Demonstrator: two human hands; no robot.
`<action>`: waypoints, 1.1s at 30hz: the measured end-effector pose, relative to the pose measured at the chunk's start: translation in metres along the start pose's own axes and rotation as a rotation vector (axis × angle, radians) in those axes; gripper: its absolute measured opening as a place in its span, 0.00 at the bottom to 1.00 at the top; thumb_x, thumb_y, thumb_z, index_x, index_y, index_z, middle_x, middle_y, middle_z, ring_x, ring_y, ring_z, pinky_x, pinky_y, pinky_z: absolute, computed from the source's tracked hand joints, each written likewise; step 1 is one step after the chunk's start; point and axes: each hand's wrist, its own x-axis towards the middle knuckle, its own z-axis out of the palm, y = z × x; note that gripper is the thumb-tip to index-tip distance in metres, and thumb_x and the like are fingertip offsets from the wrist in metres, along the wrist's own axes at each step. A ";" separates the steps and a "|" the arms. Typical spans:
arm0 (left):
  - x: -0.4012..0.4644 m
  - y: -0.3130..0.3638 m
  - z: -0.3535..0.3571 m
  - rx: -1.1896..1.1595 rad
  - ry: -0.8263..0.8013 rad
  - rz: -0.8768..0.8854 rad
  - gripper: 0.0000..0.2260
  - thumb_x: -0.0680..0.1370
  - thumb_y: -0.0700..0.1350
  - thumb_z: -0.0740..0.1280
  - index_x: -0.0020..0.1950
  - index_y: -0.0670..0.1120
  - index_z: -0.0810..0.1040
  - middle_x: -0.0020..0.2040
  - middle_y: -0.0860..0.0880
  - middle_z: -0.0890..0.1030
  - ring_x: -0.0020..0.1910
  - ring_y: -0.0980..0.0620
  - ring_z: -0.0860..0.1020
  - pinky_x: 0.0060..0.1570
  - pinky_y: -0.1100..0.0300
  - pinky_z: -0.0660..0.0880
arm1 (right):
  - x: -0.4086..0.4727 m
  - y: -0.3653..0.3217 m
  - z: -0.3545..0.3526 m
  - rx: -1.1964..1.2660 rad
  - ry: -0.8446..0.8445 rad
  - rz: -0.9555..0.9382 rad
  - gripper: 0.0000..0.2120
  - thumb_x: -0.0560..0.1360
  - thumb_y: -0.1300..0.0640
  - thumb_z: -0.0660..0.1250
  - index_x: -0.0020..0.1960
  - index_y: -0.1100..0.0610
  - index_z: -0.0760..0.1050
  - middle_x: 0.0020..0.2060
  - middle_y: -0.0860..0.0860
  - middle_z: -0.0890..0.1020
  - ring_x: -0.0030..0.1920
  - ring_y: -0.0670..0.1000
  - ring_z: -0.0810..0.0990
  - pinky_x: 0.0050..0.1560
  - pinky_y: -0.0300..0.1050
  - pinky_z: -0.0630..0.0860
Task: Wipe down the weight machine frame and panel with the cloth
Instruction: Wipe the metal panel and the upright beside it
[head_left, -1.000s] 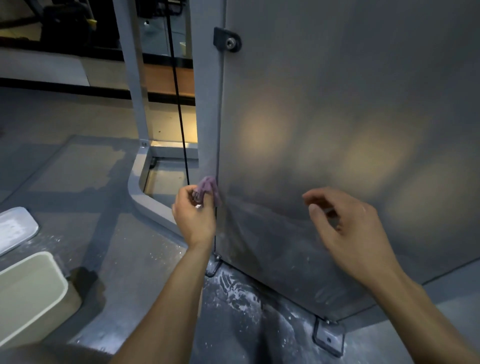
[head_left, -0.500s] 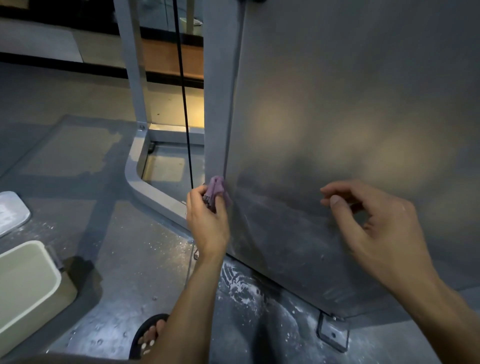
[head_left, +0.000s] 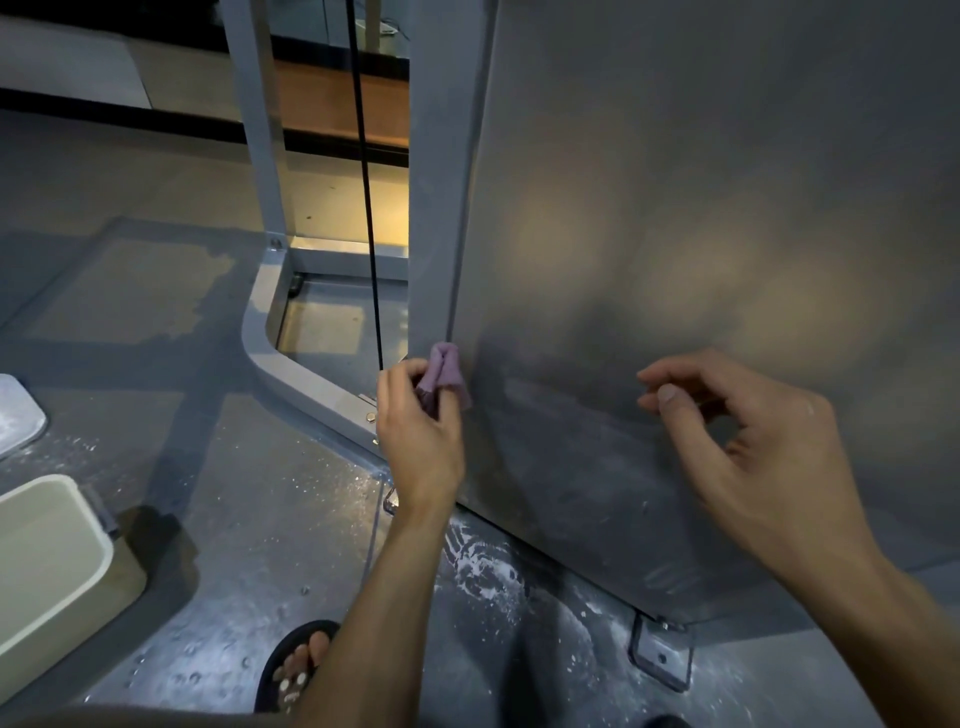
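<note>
A large grey metal panel (head_left: 701, 234) of the weight machine fills the right half of the view, smeared near its lower part. Along its left edge runs a grey frame post (head_left: 434, 197). My left hand (head_left: 418, 431) grips a small bunched purple cloth (head_left: 444, 371) and presses it against the panel's left edge, low down. My right hand (head_left: 737, 452) hovers in front of the lower panel with fingers loosely curled, holding nothing.
A second frame post (head_left: 254, 130) and curved base rail (head_left: 291, 374) stand at the left, with a black cable (head_left: 366, 182) between the posts. A cream bin (head_left: 47, 561) sits on the floor at lower left. My sandalled foot (head_left: 296, 665) and a bolted floor bracket (head_left: 660, 654) lie below.
The view has tilted down and drifted left, bringing my foot into sight. My left hand stays with the cloth at the panel's left edge; my right hand stays hovering by the panel.
</note>
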 end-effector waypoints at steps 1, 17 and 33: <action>-0.002 0.003 0.002 -0.008 -0.019 -0.007 0.09 0.81 0.47 0.70 0.57 0.44 0.76 0.53 0.52 0.75 0.48 0.63 0.75 0.45 0.68 0.77 | -0.001 0.000 0.000 -0.002 0.000 0.002 0.07 0.79 0.63 0.69 0.51 0.52 0.82 0.40 0.42 0.85 0.41 0.42 0.82 0.40 0.29 0.72; -0.025 0.015 0.017 0.022 -0.087 0.047 0.08 0.80 0.43 0.71 0.57 0.43 0.78 0.52 0.53 0.76 0.46 0.63 0.75 0.45 0.68 0.78 | -0.004 0.011 -0.010 0.003 0.027 0.029 0.07 0.79 0.62 0.69 0.51 0.51 0.82 0.40 0.42 0.86 0.40 0.44 0.84 0.45 0.45 0.78; -0.079 0.033 0.041 0.029 -0.280 0.217 0.10 0.76 0.34 0.73 0.55 0.41 0.78 0.52 0.50 0.76 0.46 0.60 0.74 0.46 0.73 0.71 | -0.003 0.018 -0.017 0.016 0.060 0.085 0.07 0.78 0.54 0.65 0.51 0.50 0.82 0.39 0.43 0.86 0.38 0.48 0.85 0.43 0.53 0.81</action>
